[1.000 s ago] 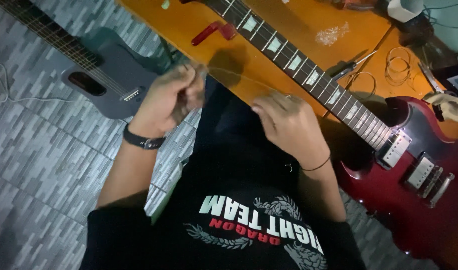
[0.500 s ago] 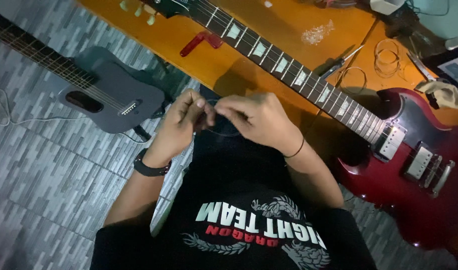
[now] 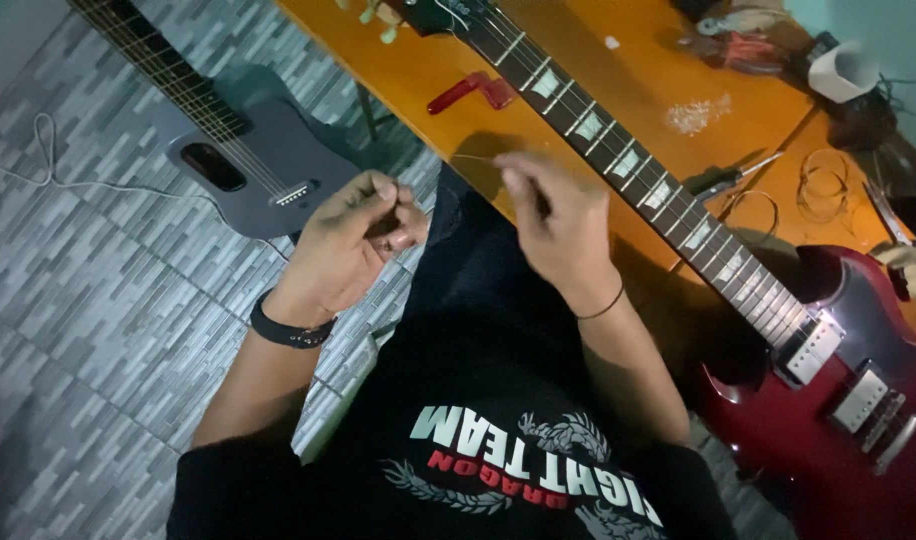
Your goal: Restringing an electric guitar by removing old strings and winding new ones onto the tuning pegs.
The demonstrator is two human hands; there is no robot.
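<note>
Head view, looking down past a black printed shirt (image 3: 498, 450) to both hands at the centre of the frame. A thin guitar string (image 3: 478, 158) runs between the hands; only a short pale stretch shows, near the right hand's fingertips at the table's near edge. Its long axis lies roughly left to right across the frame, tilted slightly, and the rest is too fine to trace. The left hand (image 3: 353, 240), with a dark wristband, is curled tight with thumb and fingers pinched together, apparently on the string's other end. The right hand (image 3: 558, 225) is raised just over the table edge, fingers pinching the string.

On the orange table (image 3: 618, 70) lies a red electric guitar (image 3: 828, 400), body at lower right, neck pointing up-left toward the headstock at top centre. A red string winder (image 3: 473, 92) sits beside the neck; coiled strings (image 3: 823, 185) lie upper right. A grey acoustic guitar (image 3: 258, 170) lies on the tiled floor, upper left.
</note>
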